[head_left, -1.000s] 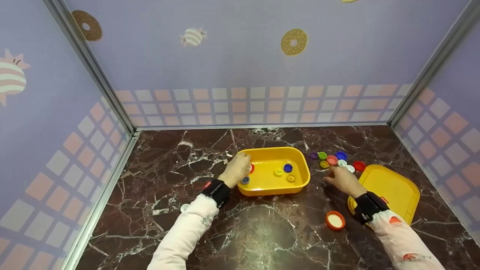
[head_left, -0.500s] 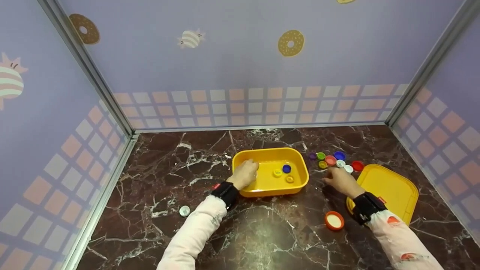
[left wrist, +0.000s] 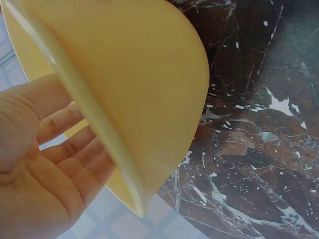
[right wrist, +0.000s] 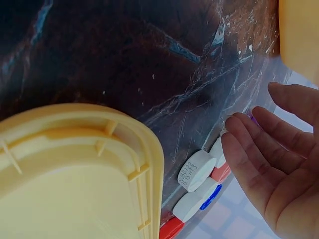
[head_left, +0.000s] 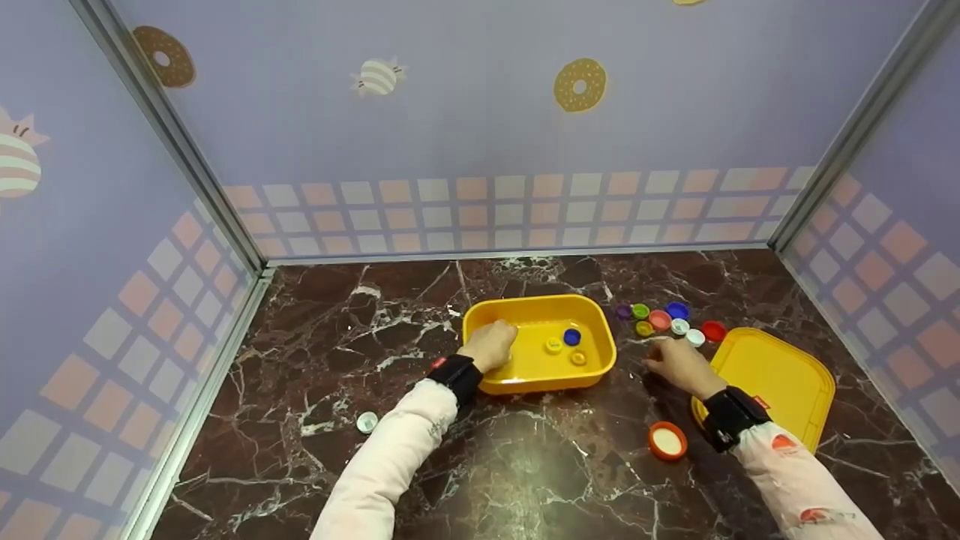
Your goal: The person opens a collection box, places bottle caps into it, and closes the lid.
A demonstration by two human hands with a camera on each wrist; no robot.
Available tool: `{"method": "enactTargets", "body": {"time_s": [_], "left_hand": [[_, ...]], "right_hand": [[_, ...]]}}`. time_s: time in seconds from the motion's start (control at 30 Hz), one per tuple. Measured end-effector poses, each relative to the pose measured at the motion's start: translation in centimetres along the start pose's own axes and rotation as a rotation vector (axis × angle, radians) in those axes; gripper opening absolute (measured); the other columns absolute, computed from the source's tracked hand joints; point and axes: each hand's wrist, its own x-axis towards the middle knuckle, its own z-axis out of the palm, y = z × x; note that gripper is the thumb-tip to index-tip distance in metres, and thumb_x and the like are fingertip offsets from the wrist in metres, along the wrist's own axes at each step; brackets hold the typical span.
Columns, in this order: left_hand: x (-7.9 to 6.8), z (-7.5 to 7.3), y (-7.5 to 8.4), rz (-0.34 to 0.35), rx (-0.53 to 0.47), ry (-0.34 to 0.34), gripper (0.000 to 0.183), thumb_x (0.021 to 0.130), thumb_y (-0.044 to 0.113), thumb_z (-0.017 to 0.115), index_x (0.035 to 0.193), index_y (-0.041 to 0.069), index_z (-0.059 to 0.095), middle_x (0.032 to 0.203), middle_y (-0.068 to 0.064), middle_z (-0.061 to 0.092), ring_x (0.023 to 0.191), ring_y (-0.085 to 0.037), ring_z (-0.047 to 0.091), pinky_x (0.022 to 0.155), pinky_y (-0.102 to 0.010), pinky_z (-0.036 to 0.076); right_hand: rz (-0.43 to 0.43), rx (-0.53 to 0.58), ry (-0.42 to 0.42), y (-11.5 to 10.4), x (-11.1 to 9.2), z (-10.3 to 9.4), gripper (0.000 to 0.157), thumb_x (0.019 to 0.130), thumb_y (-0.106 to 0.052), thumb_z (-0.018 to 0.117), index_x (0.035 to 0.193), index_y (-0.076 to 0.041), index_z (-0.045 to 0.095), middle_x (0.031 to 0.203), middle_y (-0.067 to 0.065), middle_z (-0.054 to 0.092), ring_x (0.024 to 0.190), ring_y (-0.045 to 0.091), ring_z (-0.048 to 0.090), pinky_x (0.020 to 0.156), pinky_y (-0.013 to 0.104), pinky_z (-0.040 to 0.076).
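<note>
My left hand (head_left: 489,345) reaches over the left rim of a yellow plastic box (head_left: 551,382). In the left wrist view its fingers (left wrist: 82,154) pass behind the box wall (left wrist: 144,89), so their tips and anything they touch are hidden. Inside the box lie a blue bottle cap (head_left: 572,337), a yellow cap (head_left: 553,346) and a small golden-yellow cap (head_left: 578,359). My right hand (head_left: 679,366) hovers right of the box, fingers loosely bent around nothing. Just beyond it are white caps (right wrist: 197,172), a pink cap (head_left: 660,320) and a red cap (head_left: 713,331).
A yellow lid (head_left: 776,382) lies partly under the right forearm. An orange cap with a pale inside (head_left: 667,441) sits nearer the front. Far left, a white cap (head_left: 367,422) rests beside the left sleeve. Panelled walls (head_left: 480,135) enclose the dark marbled table.
My left hand has moved right and deeper into the box, covering the red and grey-blue caps seen there earlier. The white cap by the left sleeve has come into full view. The right hand barely moved.
</note>
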Motion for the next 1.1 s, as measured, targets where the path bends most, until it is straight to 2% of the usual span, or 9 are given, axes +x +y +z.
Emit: {"method": "enactTargets", "body": {"time_s": [0.2, 0.43, 0.53, 0.77, 0.93, 1.1], "left_hand": [[0.1, -0.5, -0.1, -0.003, -0.003, -0.018, 0.028, 0.064, 0.004, 0.074, 0.087, 0.003, 0.059, 0.085, -0.011, 0.056, 0.077, -0.025, 0.056, 0.063, -0.036, 0.046], [-0.1, -0.9, -0.4, -0.027, -0.017, -0.042, 0.026, 0.07, 0.01, 0.074, 0.092, 0.003, 0.061, 0.089, -0.01, 0.055, 0.082, -0.026, 0.056, 0.067, -0.037, 0.045], [-0.2, -1.0, -0.4, -0.031, -0.021, -0.038, 0.021, 0.071, 0.01, 0.072, 0.087, 0.004, 0.061, 0.087, -0.009, 0.054, 0.08, -0.025, 0.055, 0.066, -0.036, 0.045], [-0.9, -1.4, -0.7, -0.012, 0.006, 0.013, 0.009, 0.075, 0.009, 0.066, 0.081, 0.005, 0.06, 0.083, -0.008, 0.053, 0.077, -0.024, 0.055, 0.062, -0.036, 0.046], [-1.4, -1.5, -1.2, -0.015, -0.002, 0.056, 0.005, 0.077, 0.011, 0.064, 0.076, 0.007, 0.061, 0.08, -0.007, 0.054, 0.075, -0.023, 0.056, 0.059, -0.038, 0.046], [-1.8, -1.8, -1.7, -0.019, -0.016, 0.101, 0.008, 0.081, 0.014, 0.062, 0.08, 0.006, 0.059, 0.082, -0.009, 0.055, 0.076, -0.026, 0.057, 0.059, -0.041, 0.047]], "right_hand": [[0.016, -0.005, -0.01, 0.0, 0.1, -0.1, 0.01, 0.079, -0.008, 0.068, 0.08, 0.0, 0.061, 0.065, 0.002, 0.056, 0.056, 0.017, 0.052, 0.056, 0.036, 0.046], [0.04, 0.003, -0.046, -0.3, 0.2, -0.2, 0.011, 0.08, -0.008, 0.067, 0.082, 0.001, 0.06, 0.066, 0.003, 0.056, 0.056, 0.017, 0.052, 0.055, 0.036, 0.046], [0.023, 0.001, -0.054, -0.4, -0.1, -0.2, 0.012, 0.08, -0.009, 0.067, 0.082, 0.0, 0.06, 0.067, 0.002, 0.056, 0.057, 0.017, 0.052, 0.055, 0.036, 0.046], [-0.085, 0.008, -0.066, -0.6, -1.2, -0.5, 0.018, 0.077, -0.008, 0.07, 0.084, 0.003, 0.057, 0.067, 0.002, 0.053, 0.058, 0.017, 0.051, 0.054, 0.036, 0.044], [-0.104, 0.045, -0.177, -1.0, -2.0, -1.0, 0.02, 0.08, -0.012, 0.069, 0.089, 0.003, 0.059, 0.071, 0.001, 0.055, 0.059, 0.015, 0.052, 0.054, 0.032, 0.046], [-0.186, 0.082, -0.287, -1.3, -2.8, -1.2, 0.026, 0.082, -0.021, 0.068, 0.093, 0.001, 0.06, 0.076, -0.002, 0.056, 0.061, 0.012, 0.051, 0.056, 0.028, 0.045]]}}
